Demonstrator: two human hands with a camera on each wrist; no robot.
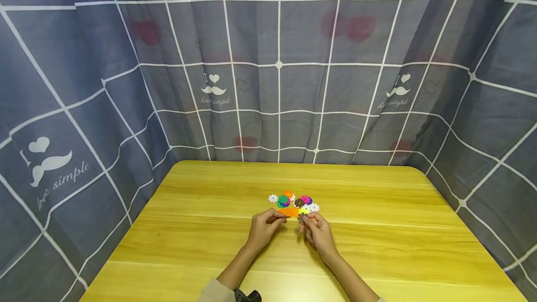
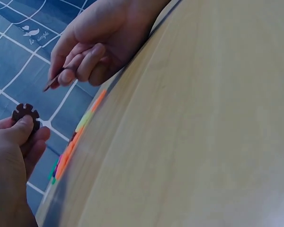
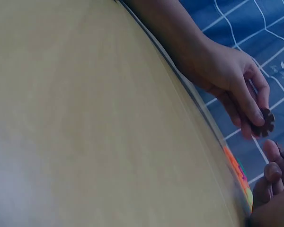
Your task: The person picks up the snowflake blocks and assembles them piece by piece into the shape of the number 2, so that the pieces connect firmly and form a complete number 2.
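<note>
My left hand [image 1: 263, 229] pinches a dark brown notched plastic disc [image 2: 26, 110] between thumb and fingers. Facing it, my right hand [image 1: 320, 236] holds another brown notched disc [image 1: 301, 218], seen almost edge-on in the left wrist view. A small gap separates the two discs there. Just beyond both hands lies a loose pile of similar discs on the table: orange ones [image 1: 288, 211] nearest the left hand, a yellow one [image 1: 304, 210] by the right, and green, pink, brown and white ones behind.
The pile rests on a yellow wood-grain table [image 1: 201, 227]. A single white disc [image 1: 273, 198] lies at the pile's left edge. Grey-blue checked curtains [image 1: 256, 87] hang at the back and both sides. A dark band [image 1: 247, 295] is on the left wrist.
</note>
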